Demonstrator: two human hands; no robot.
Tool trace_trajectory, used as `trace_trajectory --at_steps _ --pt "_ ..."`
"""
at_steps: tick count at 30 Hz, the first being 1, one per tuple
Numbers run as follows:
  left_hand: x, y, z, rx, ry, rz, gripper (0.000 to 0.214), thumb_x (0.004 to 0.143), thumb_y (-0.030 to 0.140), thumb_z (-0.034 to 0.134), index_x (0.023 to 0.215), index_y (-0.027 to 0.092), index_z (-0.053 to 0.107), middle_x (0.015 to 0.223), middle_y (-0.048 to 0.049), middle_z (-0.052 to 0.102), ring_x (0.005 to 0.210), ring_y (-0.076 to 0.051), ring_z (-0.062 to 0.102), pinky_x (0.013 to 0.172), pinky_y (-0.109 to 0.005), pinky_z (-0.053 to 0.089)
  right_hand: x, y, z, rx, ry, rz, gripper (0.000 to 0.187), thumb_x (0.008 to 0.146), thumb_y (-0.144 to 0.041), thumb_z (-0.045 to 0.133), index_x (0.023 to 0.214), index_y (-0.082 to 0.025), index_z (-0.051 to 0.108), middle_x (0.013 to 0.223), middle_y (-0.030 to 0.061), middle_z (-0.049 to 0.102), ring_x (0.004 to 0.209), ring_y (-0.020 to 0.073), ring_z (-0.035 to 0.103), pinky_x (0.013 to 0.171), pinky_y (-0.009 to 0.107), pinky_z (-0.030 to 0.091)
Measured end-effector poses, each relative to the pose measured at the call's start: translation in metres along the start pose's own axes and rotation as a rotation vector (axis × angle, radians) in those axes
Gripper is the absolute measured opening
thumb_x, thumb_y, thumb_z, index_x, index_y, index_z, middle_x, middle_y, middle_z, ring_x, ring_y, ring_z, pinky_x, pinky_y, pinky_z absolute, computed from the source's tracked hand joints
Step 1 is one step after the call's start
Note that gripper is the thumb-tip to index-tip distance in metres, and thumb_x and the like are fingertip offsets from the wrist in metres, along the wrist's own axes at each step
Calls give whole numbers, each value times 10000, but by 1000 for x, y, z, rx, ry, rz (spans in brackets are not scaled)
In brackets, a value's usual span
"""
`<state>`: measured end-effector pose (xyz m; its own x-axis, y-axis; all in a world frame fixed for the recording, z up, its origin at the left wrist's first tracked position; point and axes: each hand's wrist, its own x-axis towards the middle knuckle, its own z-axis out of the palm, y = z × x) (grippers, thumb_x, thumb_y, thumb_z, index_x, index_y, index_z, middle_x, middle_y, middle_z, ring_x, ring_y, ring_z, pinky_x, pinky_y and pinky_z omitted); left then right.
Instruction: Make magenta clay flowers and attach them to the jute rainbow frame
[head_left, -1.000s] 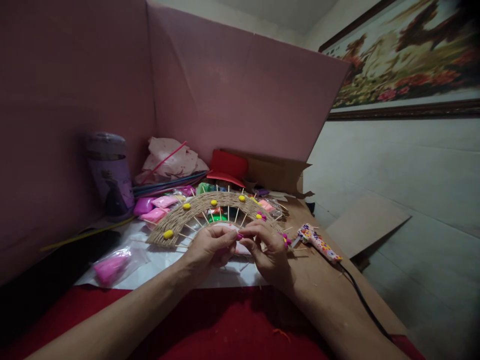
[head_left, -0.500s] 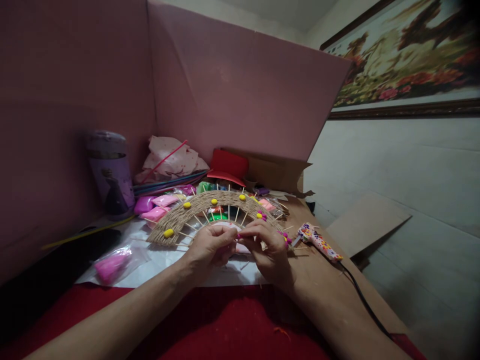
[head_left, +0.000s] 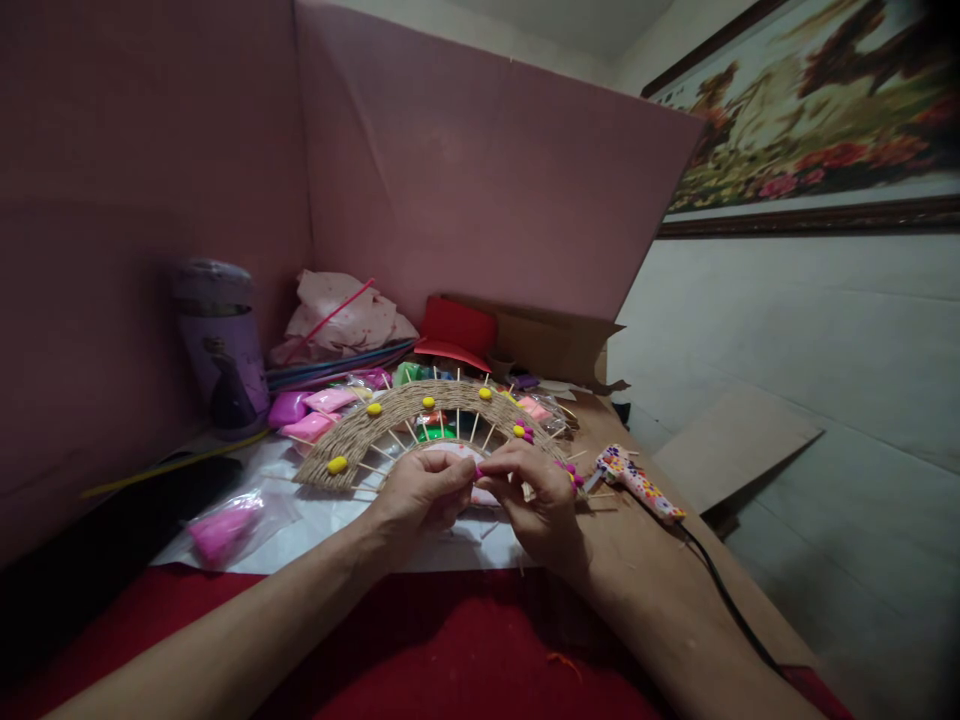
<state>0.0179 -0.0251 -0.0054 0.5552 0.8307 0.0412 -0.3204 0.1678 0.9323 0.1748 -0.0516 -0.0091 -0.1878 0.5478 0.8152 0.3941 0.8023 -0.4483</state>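
A half-ring woven from tan twine (head_left: 405,405) lies on white paper, with thin wooden sticks poking out like spokes and yellow clay dots (head_left: 337,465) on it. My left hand (head_left: 420,495) and my right hand (head_left: 536,500) meet just in front of its inner curve. Both pinch a tiny magenta clay piece (head_left: 478,472) between their fingertips. Small magenta and yellow clay bits (head_left: 523,432) sit on the right end of the arch, beside my right hand.
A floral glue gun (head_left: 637,483) with a black cord lies at the right on brown cardboard. Bags of pink clay (head_left: 225,530), a purple tumbler (head_left: 221,345), crumpled pink paper and a red box stand behind. Pink boards wall the back and left. Red cloth covers the near edge.
Hardly anything: my fingertips shift slightly around the magenta clay piece, and both hands stay in the same spot.
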Motion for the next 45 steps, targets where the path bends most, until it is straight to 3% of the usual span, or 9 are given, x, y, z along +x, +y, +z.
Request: trace_trajectory --at_steps 25,45 --pt "0 0 -1 -4 -4 22 340 706 424 677 586 135 544 463 38 465 347 -28 324 352 -184 161 1 1 -1 -58 30 12 60 809 -159 600 836 -197 636 752 30 608 674 144 555 571 270 449" --pt "-2 3 1 -6 39 22 327 661 419 716 637 126 572 483 36 495 352 -24 340 356 -171 171 0 4 -2 -62 28 20 58 810 -161 600 842 -200 629 748 26 596 690 147 548 602 282 453"
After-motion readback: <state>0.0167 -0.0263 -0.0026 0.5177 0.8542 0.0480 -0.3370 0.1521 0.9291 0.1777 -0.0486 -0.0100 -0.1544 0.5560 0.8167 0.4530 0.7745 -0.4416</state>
